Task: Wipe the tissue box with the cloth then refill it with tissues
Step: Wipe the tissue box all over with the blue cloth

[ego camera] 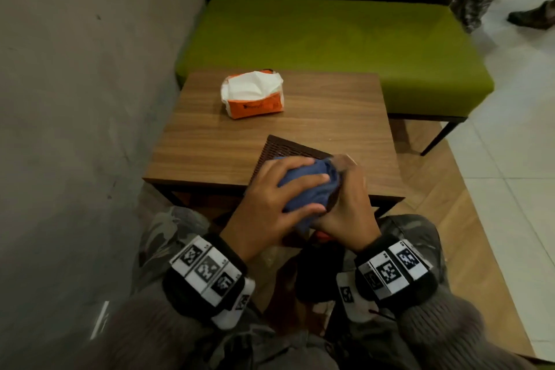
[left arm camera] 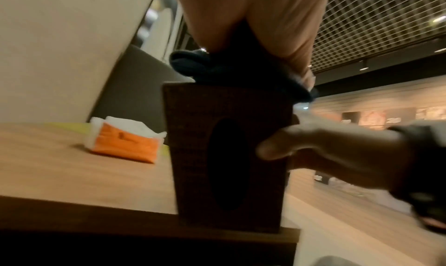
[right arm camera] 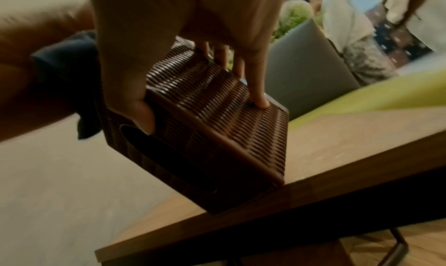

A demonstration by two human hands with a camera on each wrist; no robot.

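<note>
Right hand (right arm camera: pixel 183 41) grips the slatted tissue box (right arm camera: pixel 212 136) at the table (right arm camera: pixel 350 146) edge.

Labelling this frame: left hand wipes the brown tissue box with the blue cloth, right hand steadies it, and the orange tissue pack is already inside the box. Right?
Not quite: the orange tissue pack is not inside; the head view shows it lying on the table, apart from the tissue box. The rest holds: left hand presses the blue cloth on it, right hand steadies it.
</note>
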